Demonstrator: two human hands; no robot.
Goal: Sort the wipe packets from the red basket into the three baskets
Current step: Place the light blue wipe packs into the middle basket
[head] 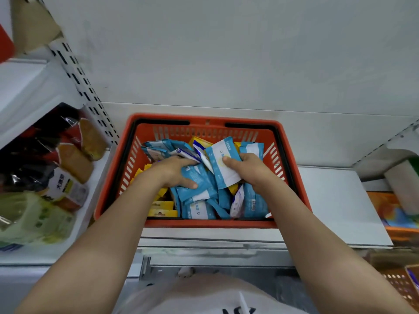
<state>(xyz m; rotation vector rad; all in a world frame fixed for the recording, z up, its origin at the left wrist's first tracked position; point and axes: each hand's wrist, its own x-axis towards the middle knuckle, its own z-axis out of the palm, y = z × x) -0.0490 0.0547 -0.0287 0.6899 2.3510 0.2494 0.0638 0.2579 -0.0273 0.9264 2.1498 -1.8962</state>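
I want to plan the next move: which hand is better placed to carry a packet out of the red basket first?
Likely the right hand: it already pinches one blue and white packet, tilted up above the pile. The left hand grips packets lower down in the red basket.

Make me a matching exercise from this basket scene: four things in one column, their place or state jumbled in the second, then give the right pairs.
Column one:
1. left hand
2. right hand
3. yellow packets
4. red basket

Column two:
A. lie along the basket's left side, near the front corner
B. stands on the white shelf
C. grips a blue packet low on the pile
D. holds up a blue and white packet, thumb on its face

Pairs: 1-C, 2-D, 3-A, 4-B
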